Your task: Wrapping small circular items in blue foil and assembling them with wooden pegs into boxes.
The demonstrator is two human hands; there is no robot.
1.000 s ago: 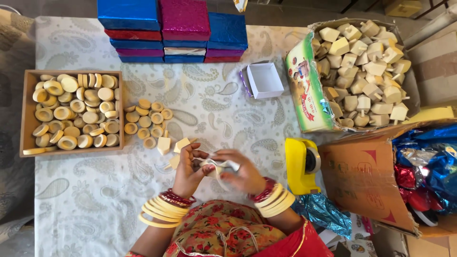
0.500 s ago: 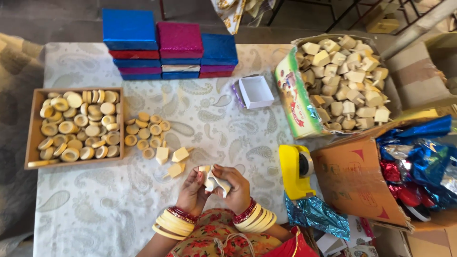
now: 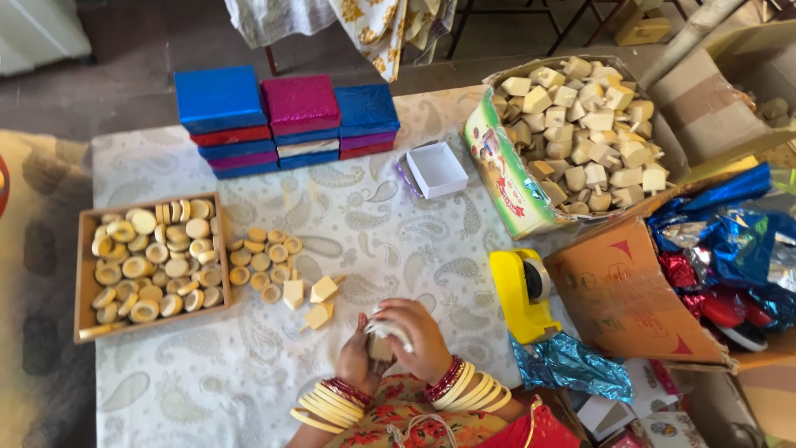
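Observation:
My left hand [image 3: 358,361] and my right hand [image 3: 419,340] are together at the near edge of the table, both closed around a small cream wooden piece [image 3: 383,332] with something pale wrapped on it. Both wrists carry yellow and red bangles. Just left of the hands lie three loose cream wooden tops [image 3: 313,301], and beyond them a cluster of small round wooden discs [image 3: 265,255] on the paisley tablecloth [image 3: 373,232].
A wooden tray [image 3: 83,282] full of discs stands at left. Stacked glittery blue, pink and red boxes [image 3: 286,120] line the far edge, with a small open white box [image 3: 437,170]. A carton of wooden tops [image 3: 580,124], yellow tape dispenser [image 3: 518,294] and foil-filled cardboard box [image 3: 638,299] are at right.
My hands have drawn closer to my body and closed more tightly over the small piece. The view has shifted slightly toward the far side of the table.

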